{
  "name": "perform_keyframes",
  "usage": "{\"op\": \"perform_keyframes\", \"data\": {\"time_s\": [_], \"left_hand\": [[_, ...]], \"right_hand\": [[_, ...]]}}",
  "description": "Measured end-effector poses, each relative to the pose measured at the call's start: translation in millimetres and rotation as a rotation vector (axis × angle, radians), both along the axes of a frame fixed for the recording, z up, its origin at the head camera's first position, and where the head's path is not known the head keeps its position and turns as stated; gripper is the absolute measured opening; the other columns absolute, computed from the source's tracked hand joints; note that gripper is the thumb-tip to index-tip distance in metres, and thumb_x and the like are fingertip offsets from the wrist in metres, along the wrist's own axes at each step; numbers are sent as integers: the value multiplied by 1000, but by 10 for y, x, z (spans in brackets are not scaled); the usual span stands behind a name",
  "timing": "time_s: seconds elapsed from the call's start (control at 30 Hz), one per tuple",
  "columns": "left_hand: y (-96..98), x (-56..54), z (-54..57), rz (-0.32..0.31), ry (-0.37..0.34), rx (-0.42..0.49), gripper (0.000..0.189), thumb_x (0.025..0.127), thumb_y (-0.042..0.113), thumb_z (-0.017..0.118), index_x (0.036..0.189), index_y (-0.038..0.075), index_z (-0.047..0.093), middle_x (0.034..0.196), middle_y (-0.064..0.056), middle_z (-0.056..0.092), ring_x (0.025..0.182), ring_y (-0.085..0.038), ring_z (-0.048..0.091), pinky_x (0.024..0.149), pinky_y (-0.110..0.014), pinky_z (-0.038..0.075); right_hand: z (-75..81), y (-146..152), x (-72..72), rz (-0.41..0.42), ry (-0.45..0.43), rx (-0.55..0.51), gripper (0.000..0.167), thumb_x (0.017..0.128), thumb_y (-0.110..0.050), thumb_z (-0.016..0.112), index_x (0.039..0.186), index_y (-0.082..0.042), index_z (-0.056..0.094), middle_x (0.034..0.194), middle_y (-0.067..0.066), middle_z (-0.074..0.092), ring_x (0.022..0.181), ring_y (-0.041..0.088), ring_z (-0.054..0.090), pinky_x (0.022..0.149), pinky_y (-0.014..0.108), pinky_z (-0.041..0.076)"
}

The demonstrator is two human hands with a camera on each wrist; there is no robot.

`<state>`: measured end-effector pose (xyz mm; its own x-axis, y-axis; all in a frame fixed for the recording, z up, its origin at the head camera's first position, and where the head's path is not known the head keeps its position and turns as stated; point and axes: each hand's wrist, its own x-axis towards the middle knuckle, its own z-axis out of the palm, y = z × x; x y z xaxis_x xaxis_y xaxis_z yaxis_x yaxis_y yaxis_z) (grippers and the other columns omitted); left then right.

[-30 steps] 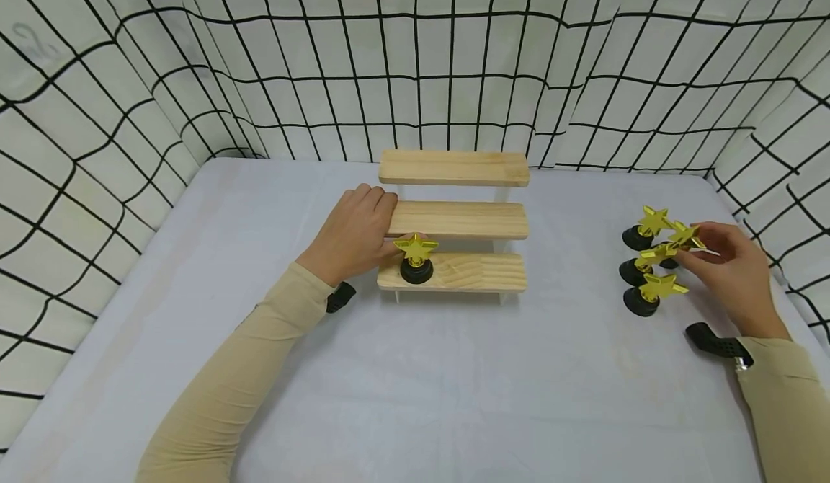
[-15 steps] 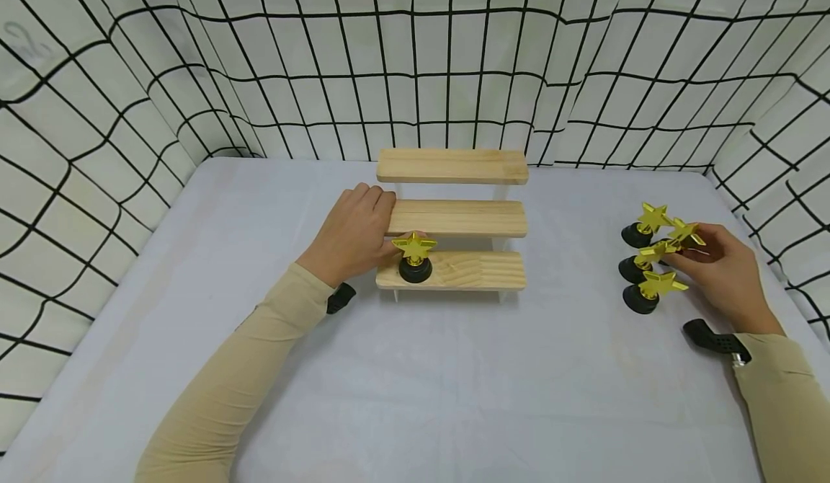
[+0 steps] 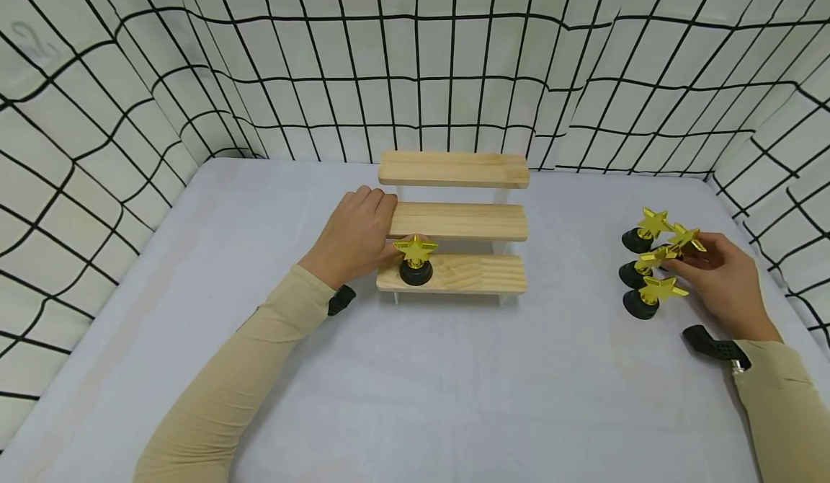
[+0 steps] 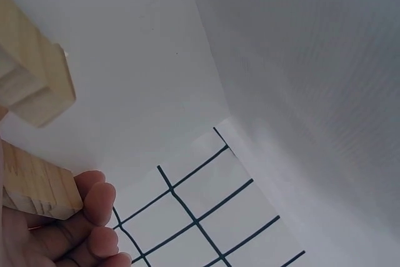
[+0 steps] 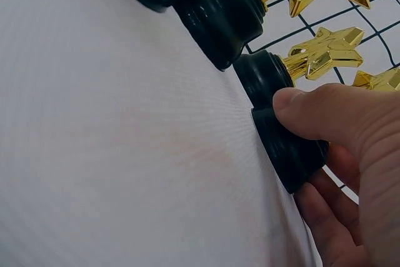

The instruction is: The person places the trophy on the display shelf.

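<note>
In the head view my left hand (image 3: 355, 232) grips the left end of the middle plank of a three-step wooden display stand (image 3: 467, 221). The left wrist view has its fingers (image 4: 99, 204) curled round the plank's end. One gold star trophy (image 3: 416, 259) with a round black base stands upright on the lowest step, at its left. Over on the right, my right hand (image 3: 726, 281) holds another star trophy (image 3: 684, 238) at the rear right of a small group. Its thumb presses the black base (image 5: 284, 148), fingers curled behind, the base close against the white cloth.
Beside the held one are more star trophies: a rear one (image 3: 648, 225), a middle one (image 3: 638, 267) and a front one (image 3: 651, 295). Black wire grid (image 3: 447, 77) over white walls encloses the back and sides of the cloth-covered table (image 3: 454, 382).
My right hand has shifted slightly left and nearer, its thumb lower at the trophy's base. The left hand stays on the stand, and the trophies keep their places.
</note>
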<state>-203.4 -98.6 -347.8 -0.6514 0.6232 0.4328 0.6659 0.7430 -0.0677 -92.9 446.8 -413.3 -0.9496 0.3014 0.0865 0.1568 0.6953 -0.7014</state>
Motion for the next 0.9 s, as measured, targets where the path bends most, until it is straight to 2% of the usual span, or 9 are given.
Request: {"op": "perform_keyframes", "data": {"time_s": [0.17,0.57,0.9], "left_hand": [[0,3,-1,7,-4,-9,39,76,20,72,106,-3,61,91,-15,65,80,-30,54,69,-39,44],[1,20,9,8,-7,-26,46,76,24,78,109,-4,61,93,-16,66,81,-31,55,70,-39,45],[-5,15,7,4,-3,-29,45,76,23,76,108,-4,60,92,-15,64,80,-31,53,70,-39,45]], "right_hand": [[-3,0,7,5,11,-4,69,92,-33,77,147,-3,48,109,-36,48,93,-25,49,77,-4,43],[-16,0,17,15,28,-6,62,94,-31,76,143,-5,49,109,-36,48,94,-25,49,76,-4,43],[15,-28,29,14,38,-1,60,93,-32,76,141,-6,50,108,-37,48,93,-25,49,76,-4,43]]}}
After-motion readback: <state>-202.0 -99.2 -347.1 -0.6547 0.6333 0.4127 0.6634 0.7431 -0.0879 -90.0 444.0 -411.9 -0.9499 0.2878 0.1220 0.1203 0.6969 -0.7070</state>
